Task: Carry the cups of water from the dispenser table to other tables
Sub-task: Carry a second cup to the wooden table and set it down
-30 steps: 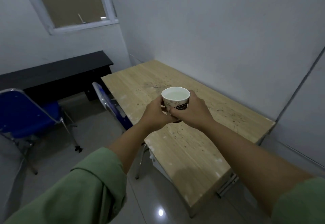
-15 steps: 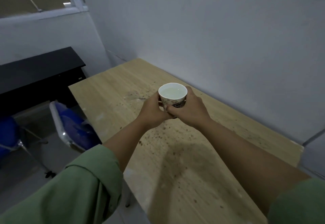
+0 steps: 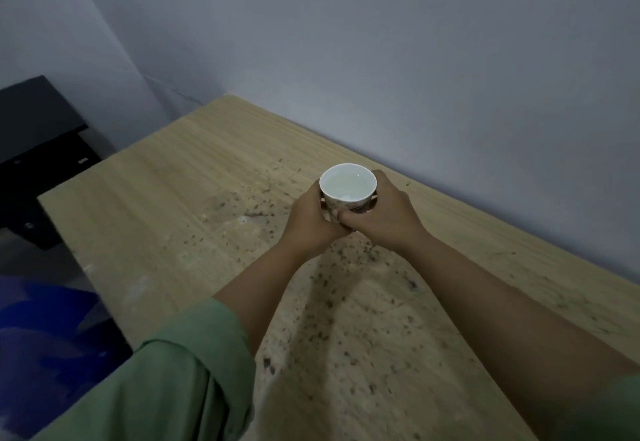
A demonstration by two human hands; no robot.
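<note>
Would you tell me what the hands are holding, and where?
Both hands, left and right, clasp a cup of water around its lower sides.

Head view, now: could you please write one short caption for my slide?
Left hand and right hand hold a cup of water over a speckled wooden table.

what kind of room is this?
Probably a small, bare office or meeting room. A long wooden table, speckled and stained, stands along a plain wall, with a dark desk in the corner. Both hands hold a cup of water over it.
</note>
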